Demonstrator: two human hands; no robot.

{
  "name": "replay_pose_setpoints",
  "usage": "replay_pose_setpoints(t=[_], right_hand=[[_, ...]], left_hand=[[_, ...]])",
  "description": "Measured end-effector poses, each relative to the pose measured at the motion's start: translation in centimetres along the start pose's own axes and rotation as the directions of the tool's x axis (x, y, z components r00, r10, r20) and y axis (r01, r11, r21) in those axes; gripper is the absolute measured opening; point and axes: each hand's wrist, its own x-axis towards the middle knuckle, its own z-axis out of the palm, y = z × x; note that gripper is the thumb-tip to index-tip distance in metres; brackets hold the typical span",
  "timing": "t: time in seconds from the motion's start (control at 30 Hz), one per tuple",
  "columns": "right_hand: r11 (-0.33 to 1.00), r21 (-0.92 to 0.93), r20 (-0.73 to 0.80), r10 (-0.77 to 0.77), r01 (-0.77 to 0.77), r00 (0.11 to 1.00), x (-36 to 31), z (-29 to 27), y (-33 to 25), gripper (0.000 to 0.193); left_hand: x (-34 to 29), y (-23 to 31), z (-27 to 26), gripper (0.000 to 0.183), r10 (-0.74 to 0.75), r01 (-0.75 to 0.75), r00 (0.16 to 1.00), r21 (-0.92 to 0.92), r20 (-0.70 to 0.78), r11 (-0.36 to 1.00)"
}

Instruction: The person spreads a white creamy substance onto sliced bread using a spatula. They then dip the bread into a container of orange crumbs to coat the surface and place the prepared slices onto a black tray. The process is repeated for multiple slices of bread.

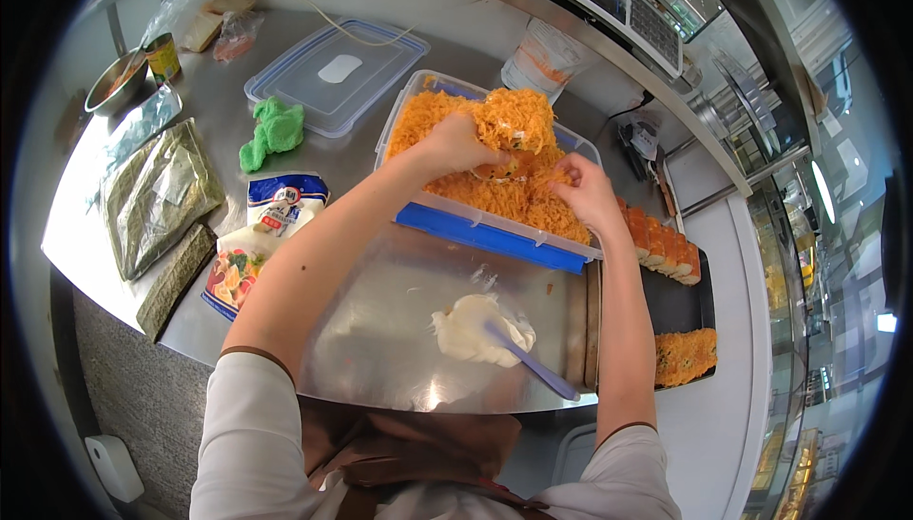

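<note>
A clear plastic tub (409,101) in front of me is heaped with shredded orange floss (423,122). Over the heap, my left hand (458,146) grips a bread roll (516,123) thickly coated in the same floss; a pale patch shows on it. The fingers of my right hand (588,195) are closed together at the tub's right side, pinching floss. Nearer to me, a smear of white cream (471,330) lies on the metal surface, with a purple spatula (533,364) resting in it.
On the right, a dark tray (680,308) holds sliced bread (661,246) and a floss-coated piece (685,356). Leftward lie a printed bag (271,235), a green cloth (274,133), seaweed packs (162,192) and a clear lid (333,73). A scale (609,6) stands on the shelf.
</note>
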Motion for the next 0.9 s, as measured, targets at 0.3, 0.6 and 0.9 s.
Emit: replay_pose_setpoints(t=[0.3,0.6,0.9], right_hand=[[0.833,-0.080,-0.315,-0.542,0.547,0.779,-1.2,1.0,-10.2,0.037],[0.680,-0.448,-0.248,-0.718,0.581,0.650,-0.6,3.6,-10.1,0.052],[0.853,-0.129,-0.504,-0.496,0.506,0.707,-1.3,2.1,-8.0,0.034]], left_hand=[[0.0,0.1,-0.5,0.040,-0.053,0.051,0.998,0.107,0.020,0.993],[1.0,-1.7,-0.3,0.057,-0.004,0.025,0.995,0.215,-0.099,0.976],[0.6,-0.9,-0.4,0.039,-0.005,0.018,0.998,0.181,-0.070,0.983]])
